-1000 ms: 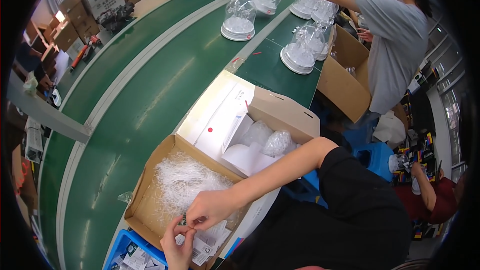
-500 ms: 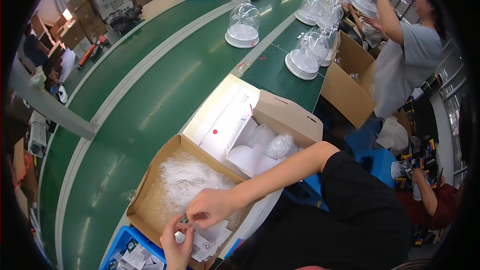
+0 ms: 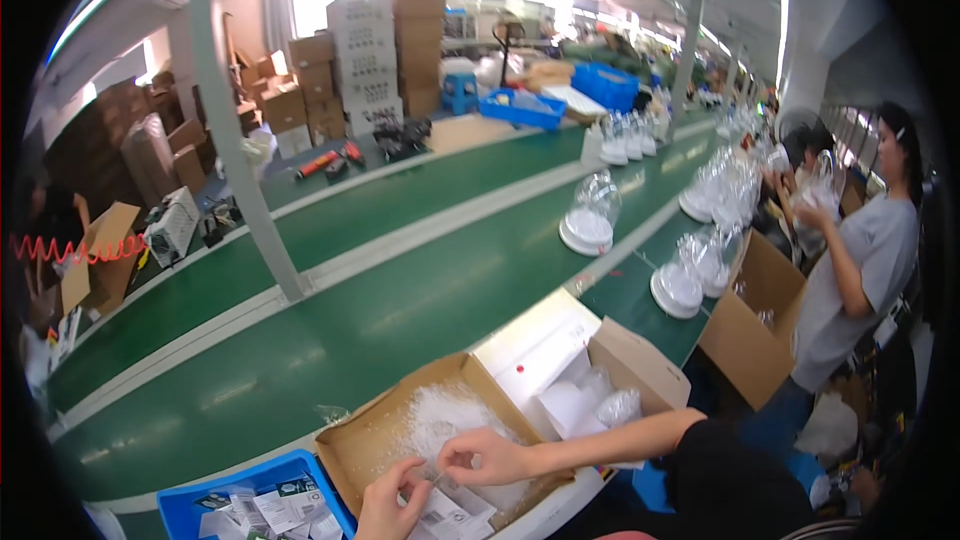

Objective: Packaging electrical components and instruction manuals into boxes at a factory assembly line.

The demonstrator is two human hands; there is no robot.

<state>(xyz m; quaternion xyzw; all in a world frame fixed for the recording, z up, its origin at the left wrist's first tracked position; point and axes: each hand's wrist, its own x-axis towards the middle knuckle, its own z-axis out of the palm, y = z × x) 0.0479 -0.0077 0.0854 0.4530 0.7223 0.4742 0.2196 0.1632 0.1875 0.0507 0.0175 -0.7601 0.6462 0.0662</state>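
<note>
My left hand (image 3: pixel 393 502) and my right hand (image 3: pixel 484 457) meet over the near side of a shallow cardboard tray (image 3: pixel 368 389). Fingertips of both are pinched close together, and what lies between them is too small to make out. Behind my right hand, the tray holds a loose heap of thin, clear-white plastic strands (image 3: pixel 440 414). White printed cards (image 3: pixel 447 513) lie just beneath my hands at the tray's near edge. To the left stands a blue plastic bin (image 3: pixel 178 502) with more printed cards (image 3: pixel 290 506) inside.
A white carton (image 3: pixel 535 347) with bubble-wrapped pieces (image 3: pixel 619 407) adjoins the tray. Beyond runs a green conveyor (image 3: pixel 330 325) carrying a clear dome on a white base (image 3: pixel 588 220). More domes (image 3: pixel 678 288) stand at right, near an open cardboard box (image 3: pixel 745 342) and a co-worker (image 3: pixel 860 265).
The view has tilted up and shows more of the room. My hands remain together over the tray, fingers pinched. The co-worker's raised arm has come down.
</note>
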